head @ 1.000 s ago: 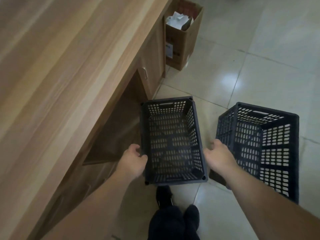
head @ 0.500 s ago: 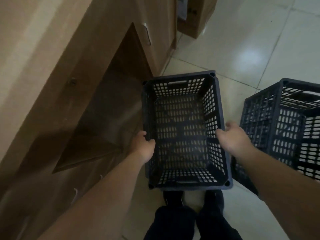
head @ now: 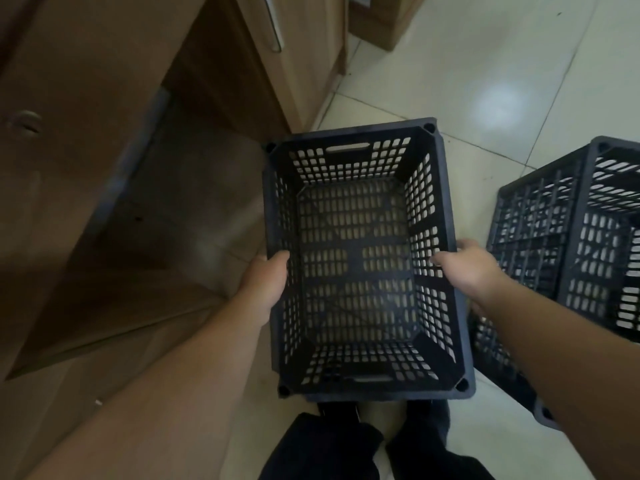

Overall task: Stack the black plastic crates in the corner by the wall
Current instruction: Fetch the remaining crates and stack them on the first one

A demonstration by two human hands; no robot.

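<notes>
Item 1, wooden desk: largest thing in view, along the person's left, with a dark open recess beneath it.

Item 2, second crate: black perforated plastic, on the tiled floor at the person's right, just beside the held one. Its inside is only partly in frame; what shows holds nothing.

Item 3, held crate: black, slotted walls and base, mouth up, in front of the body above the shoes. Holds nothing; floor shows through the base. It appears lifted clear of the floor, though the angle leaves that uncertain.

Item 4, left hand: fingers curled over the left long rim, thumb inside the wall.

Item 5, right hand: grasping the right long rim likewise.

Handling note: the step in hand looks like carrying crate 1 of 2 toward the stacking spot. Keep both grips level and opposite each other, hold the rim flat, and line up the corner posts squarely before lowering.
</notes>
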